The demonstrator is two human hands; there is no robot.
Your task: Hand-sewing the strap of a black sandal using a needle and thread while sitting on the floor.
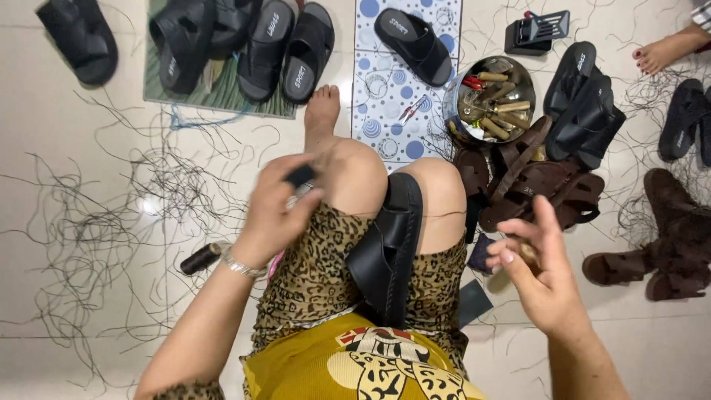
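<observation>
Black sandal [386, 244] was clamped between knees, frame centre. Left hand [275, 211] gripped small dark tool; right hand [537, 270] pinched thread, fingers half-open. Stitching step seemingly; next pull would need taut thread.

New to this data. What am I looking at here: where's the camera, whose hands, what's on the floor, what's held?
There is one picture, from a camera on a person's head, looking down at their lap. No robot is involved. The person sits on a pale tiled floor with a black sandal clamped between the knees. The left hand grips a small dark object, too blurred to identify. The right hand pinches something small and brownish. Around them lie loose black thread, a dark thread spool, a metal bowl of wooden-handled tools, more black sandals and brown sandals. Another person's foot shows top right.
</observation>
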